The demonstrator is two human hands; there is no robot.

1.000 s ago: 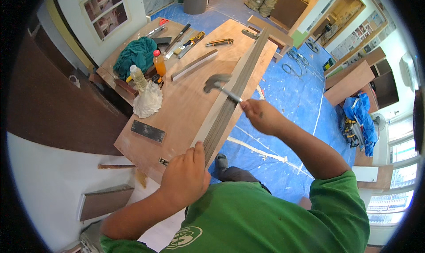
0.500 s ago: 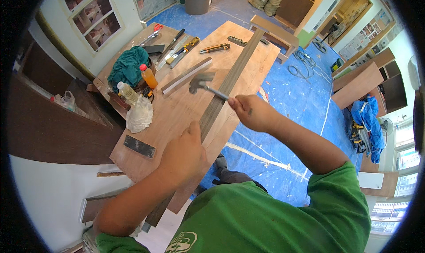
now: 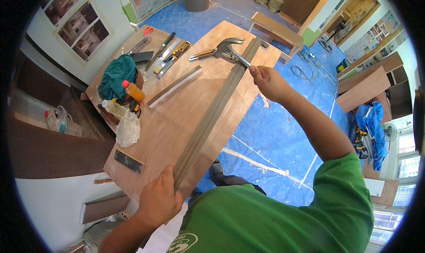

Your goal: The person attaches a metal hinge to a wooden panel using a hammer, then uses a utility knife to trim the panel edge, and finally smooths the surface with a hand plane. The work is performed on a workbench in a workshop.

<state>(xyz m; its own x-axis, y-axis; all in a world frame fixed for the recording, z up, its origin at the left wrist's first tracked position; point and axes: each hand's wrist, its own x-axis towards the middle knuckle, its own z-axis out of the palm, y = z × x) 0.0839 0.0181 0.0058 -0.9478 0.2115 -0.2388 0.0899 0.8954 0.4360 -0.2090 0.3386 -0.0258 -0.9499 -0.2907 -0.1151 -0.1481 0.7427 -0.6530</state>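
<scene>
Behind the left hand (image 3: 158, 200), the strip (image 3: 215, 109) (grey-brown) is part-hidden

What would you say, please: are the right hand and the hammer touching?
Touching: the head view shows the right hand gripping the hammer by its handle.

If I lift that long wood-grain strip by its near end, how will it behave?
The long wood-grain strip looks narrow for its length, so it may flex and feel far-end heavy. Its flat face makes rolling unlikely. Pushed sideways, it could pivot about the left hand, which holds its near end.
</scene>
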